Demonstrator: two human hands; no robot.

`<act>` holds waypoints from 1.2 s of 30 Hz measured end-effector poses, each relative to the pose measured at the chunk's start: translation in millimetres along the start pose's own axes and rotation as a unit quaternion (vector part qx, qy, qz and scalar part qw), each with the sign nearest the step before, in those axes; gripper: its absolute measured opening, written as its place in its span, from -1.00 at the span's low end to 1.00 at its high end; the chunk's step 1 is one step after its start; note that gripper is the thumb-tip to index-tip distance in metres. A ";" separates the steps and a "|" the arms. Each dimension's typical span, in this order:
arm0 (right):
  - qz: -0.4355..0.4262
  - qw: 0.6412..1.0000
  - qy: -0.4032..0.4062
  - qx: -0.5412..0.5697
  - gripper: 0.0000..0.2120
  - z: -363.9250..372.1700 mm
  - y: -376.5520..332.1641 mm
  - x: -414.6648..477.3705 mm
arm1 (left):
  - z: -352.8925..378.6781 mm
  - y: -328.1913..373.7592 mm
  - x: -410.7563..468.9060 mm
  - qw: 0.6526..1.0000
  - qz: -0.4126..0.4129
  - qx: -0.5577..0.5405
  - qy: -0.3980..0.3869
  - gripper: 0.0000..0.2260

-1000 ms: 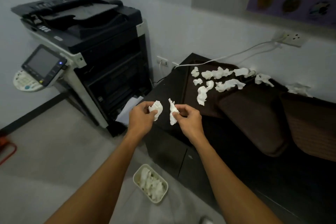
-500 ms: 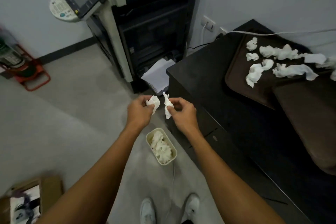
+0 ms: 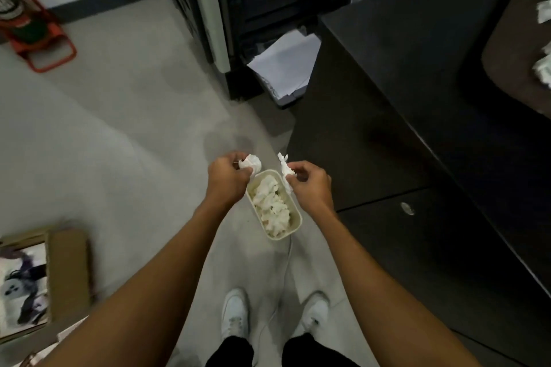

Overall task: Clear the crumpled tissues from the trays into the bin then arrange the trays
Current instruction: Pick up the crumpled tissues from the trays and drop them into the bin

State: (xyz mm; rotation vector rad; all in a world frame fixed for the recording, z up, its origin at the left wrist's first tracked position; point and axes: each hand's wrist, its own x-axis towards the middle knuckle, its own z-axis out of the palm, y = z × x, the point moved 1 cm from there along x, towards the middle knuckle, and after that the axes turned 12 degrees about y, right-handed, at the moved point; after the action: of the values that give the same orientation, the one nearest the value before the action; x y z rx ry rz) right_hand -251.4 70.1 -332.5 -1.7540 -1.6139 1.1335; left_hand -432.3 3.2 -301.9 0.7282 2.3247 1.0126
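A small cream bin [image 3: 295, 228] stands on the floor in front of my feet, filled with crumpled white tissues. My left hand [image 3: 228, 177] grips a balled tissue [image 3: 251, 163] over the bin's far left rim. My right hand [image 3: 310, 183] pinches a twisted strip of tissue [image 3: 285, 171] above the bin's far right rim. At the right edge, a brown tray [image 3: 512, 48] lies on the black cabinet with more crumpled tissues [image 3: 544, 67] on it, partly cut off.
The black cabinet [image 3: 417, 74] fills the right side. A copier [image 3: 238, 9] with a stack of white paper [image 3: 286, 64] stands ahead. A red stand [image 3: 38, 39] is far left, a cardboard box [image 3: 65, 271] near left. My white shoes [image 3: 235, 314] sit below the bin.
My view has tilted down from the cabinet to the floor. Both hands, each still holding its tissue, have lowered and now hover right over the bin.
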 end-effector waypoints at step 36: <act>0.067 0.990 -0.052 -0.109 -0.70 77.6 214.7 61.1 | 192.7 -193.4 22.4 0.944 -0.008 0.242 -0.224 -0.57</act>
State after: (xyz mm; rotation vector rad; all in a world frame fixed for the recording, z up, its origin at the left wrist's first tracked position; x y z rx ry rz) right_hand -199.4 78.4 -562.9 -1.9969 -1.7619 1.1644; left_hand -380.9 1.8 -570.9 1.0006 2.1658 0.2131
